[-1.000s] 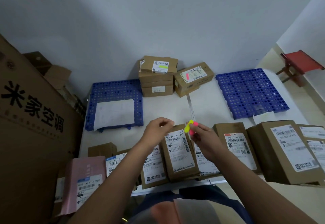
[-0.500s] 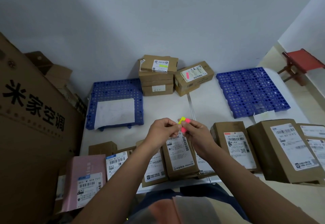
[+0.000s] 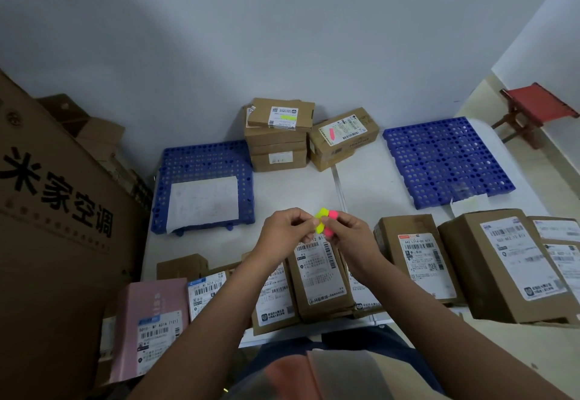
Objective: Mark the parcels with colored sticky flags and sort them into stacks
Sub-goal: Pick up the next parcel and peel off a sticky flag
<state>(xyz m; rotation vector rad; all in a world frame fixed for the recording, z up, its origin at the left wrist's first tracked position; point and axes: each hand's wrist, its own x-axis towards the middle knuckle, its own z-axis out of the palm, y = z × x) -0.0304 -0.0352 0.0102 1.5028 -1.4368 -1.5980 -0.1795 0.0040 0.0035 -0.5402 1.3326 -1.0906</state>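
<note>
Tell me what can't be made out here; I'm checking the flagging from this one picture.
- Sticky flags, head view: lower ends covered by left hand and right hand.
- Parcel below hands: label top covered by the hands.
- Rightmost parcel: cut by frame edge.
- Label print: too small to read.

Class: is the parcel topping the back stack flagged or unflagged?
Flagged: the top parcel on the back stack carries a yellow-green flag on its label.

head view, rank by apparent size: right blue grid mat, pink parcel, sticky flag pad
1. right blue grid mat
2. pink parcel, though nearness to the camera inflates it
3. sticky flag pad, pinched by both hands
</note>
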